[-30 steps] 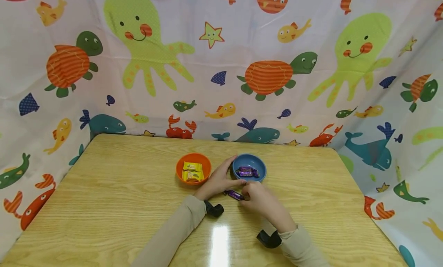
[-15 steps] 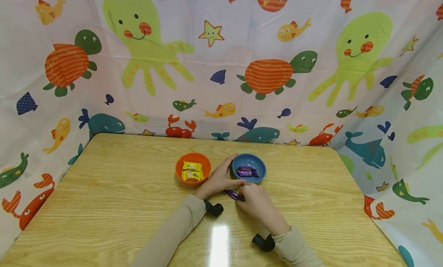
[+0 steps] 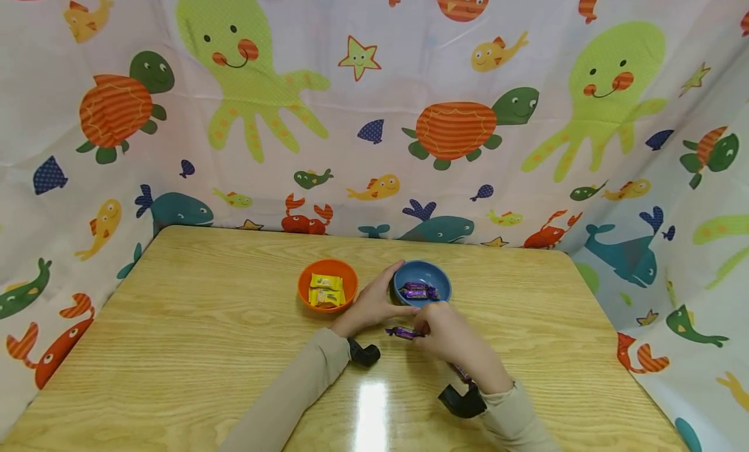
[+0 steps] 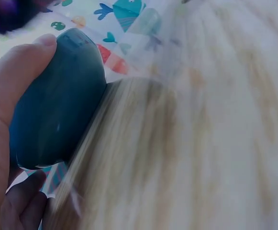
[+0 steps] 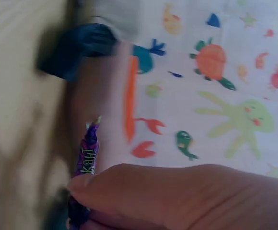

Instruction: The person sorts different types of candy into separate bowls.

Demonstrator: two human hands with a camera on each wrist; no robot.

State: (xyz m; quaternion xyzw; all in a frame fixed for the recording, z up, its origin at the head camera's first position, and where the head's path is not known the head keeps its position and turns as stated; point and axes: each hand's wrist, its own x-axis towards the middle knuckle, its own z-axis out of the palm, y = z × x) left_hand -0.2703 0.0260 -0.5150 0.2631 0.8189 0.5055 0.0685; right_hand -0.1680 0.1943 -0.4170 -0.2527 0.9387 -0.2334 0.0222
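My left hand (image 3: 371, 305) holds the blue bowl (image 3: 421, 265) at its left and near side, thumb along the near wall in the left wrist view. Two purple-wrapped candies (image 3: 417, 294) are visible inside that bowl. Just in front of it, my right hand (image 3: 447, 332) pinches another purple-wrapped candy (image 3: 404, 333) by its right end. The right wrist view shows this candy (image 5: 88, 153) between thumb and fingers, printed with pale letters. Part of one more purple candy (image 3: 460, 372) shows beside my right wrist, mostly hidden by the arm.
An orange bowl (image 3: 303, 276) with yellow-wrapped candies (image 3: 326, 291) stands left of my left hand. Both bowls sit on a light wooden table (image 3: 222, 322). A curtain with sea animals (image 3: 363, 146) hangs along the back and sides. Black wrist mounts (image 3: 462, 400) stick out from my arms.
My right hand has shifted slightly right and lifted the pinched candy from beside my left wrist. Another candy now shows near my right wrist. The left hand stays at the blue bowl.
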